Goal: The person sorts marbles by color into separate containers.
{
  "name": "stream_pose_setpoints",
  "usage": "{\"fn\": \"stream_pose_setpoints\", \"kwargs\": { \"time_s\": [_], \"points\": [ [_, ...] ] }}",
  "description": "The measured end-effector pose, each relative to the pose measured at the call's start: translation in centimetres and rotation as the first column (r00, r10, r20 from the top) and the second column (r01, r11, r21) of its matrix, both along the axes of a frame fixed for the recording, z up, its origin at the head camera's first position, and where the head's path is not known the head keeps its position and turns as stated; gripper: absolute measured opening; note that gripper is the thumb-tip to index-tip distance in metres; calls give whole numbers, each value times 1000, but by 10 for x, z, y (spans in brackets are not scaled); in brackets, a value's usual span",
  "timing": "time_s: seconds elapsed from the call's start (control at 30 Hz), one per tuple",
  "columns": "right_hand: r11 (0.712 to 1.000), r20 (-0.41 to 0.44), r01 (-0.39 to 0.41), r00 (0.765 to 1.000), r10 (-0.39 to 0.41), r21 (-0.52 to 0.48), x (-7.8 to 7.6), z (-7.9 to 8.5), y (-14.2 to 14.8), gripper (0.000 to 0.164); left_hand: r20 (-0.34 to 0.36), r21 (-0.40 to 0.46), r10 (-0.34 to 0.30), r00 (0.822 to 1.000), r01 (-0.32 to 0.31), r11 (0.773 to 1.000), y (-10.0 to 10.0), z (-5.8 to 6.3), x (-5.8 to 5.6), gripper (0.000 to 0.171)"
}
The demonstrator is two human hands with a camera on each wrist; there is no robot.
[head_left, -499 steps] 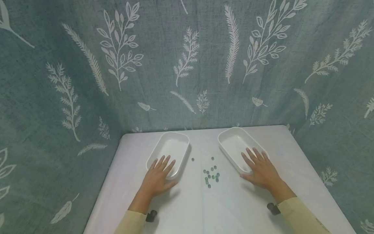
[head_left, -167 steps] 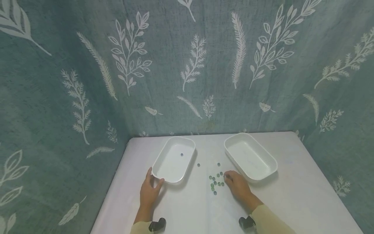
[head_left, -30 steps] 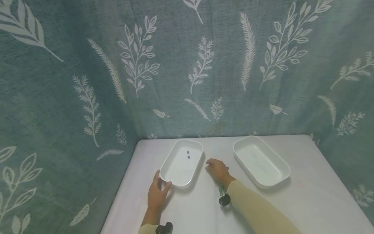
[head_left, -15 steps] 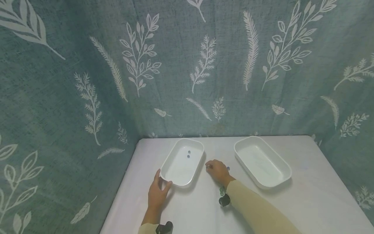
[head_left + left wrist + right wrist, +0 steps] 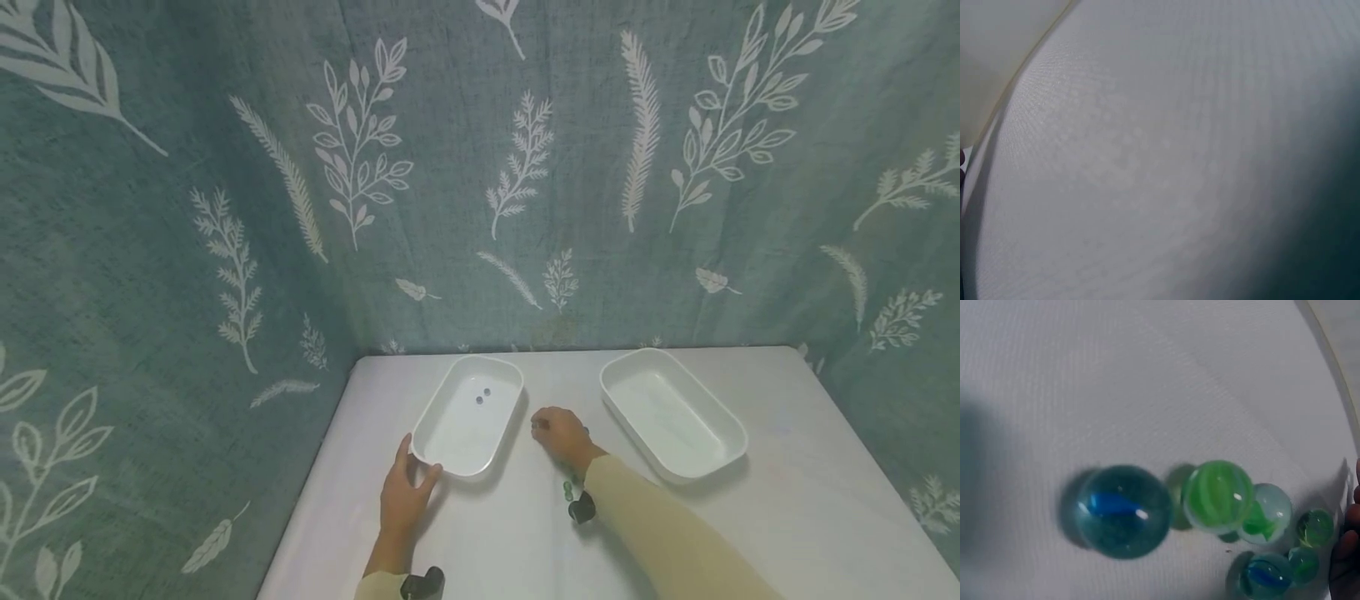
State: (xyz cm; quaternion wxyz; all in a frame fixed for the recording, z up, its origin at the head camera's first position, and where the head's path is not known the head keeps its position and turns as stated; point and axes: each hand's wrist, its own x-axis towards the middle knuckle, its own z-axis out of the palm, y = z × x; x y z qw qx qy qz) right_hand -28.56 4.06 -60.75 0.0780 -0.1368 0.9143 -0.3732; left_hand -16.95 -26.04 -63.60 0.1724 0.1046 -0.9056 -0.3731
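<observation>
My left hand (image 5: 402, 500) holds the near left corner of the left white tray (image 5: 467, 473), thumb on the near rim and fingers along the side. Two small bluish marbles (image 5: 480, 400) lie inside this tray. Right of it, my right hand (image 5: 564, 435) is low over the table, fingertips drawn together on a small marble (image 5: 536, 425). Under the right wrist are green marbles (image 5: 567, 491), partly hidden by the arm. The right wrist view shows a blue-cored marble (image 5: 1124, 511), a green-striped marble (image 5: 1218, 496) and several others, with curled fingers (image 5: 1346, 540) at its edge.
A second white tray (image 5: 675, 479), with no marbles visible in it, stands angled at the right. White cloth covers the table (image 5: 495, 542). A leaf-patterned curtain (image 5: 450, 208) rises behind it and at both sides. Dark wrist cameras (image 5: 581, 508) sit close above the cloth.
Over the last second the right hand shifts only slightly, at the lone marble. The two marbles in the tray roll a little. Earlier the tray held none, then one; the left hand has since taken its corner.
</observation>
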Motion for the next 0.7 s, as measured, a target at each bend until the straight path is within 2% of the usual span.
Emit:
{"fn": "stream_pose_setpoints", "kwargs": {
  "time_s": [0.13, 0.3, 0.43, 0.7],
  "points": [
    [998, 15, 18, 1000, -18, -64, -1, 2, 1, 22, 8, 13, 7, 1000, -8, 1000, 0, -2, 1, 88],
    [989, -10, 49, 999, -51, -136, -1, 9, 1, 21, -3, 19, 0, 1000, 0, 1000, 0, -1, 1, 88],
    [983, -43, 70, 996, -78, -167, -3, 18, -4, 22, 7, 19, 1, 1000, -1, 1000, 1, -1, 1, 87],
    [979, -39, 88, 995, -96, -186, -10, 28, -12, 23, -1, 36, 12, 1000, -12, 999, 0, -3, 1, 86]
  ]
}}
